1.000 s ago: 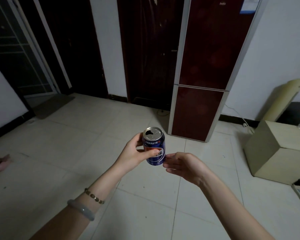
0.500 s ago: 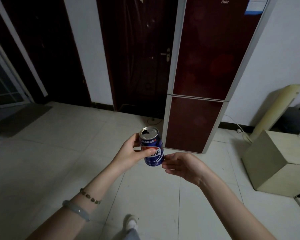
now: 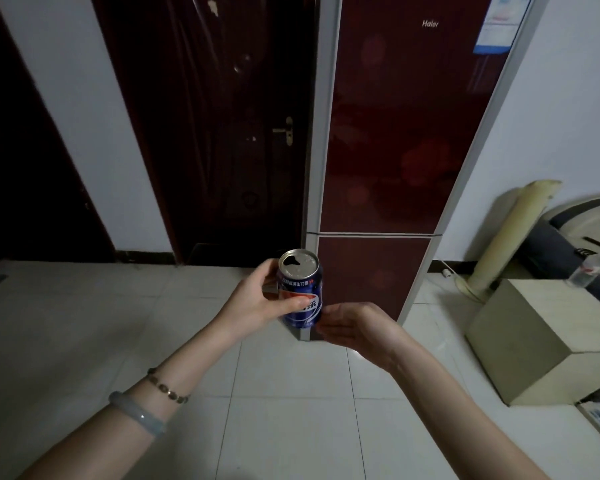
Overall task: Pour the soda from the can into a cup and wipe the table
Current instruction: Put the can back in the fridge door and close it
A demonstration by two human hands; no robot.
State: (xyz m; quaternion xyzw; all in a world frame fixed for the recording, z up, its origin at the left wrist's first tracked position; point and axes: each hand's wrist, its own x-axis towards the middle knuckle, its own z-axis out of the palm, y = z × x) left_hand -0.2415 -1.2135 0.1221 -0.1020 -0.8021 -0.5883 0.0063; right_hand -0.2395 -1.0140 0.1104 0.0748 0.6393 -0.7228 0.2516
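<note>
The left hand has its grip wrapped round the open can, upright before the fridge, the right hand loose-fingered just beside its base; best carry it level and unsqueezed until a cup, unseen here, is reached.

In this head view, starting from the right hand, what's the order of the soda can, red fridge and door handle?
1. soda can, just left of the right hand.
2. red fridge, directly behind.
3. door handle, far back, up left.
</note>
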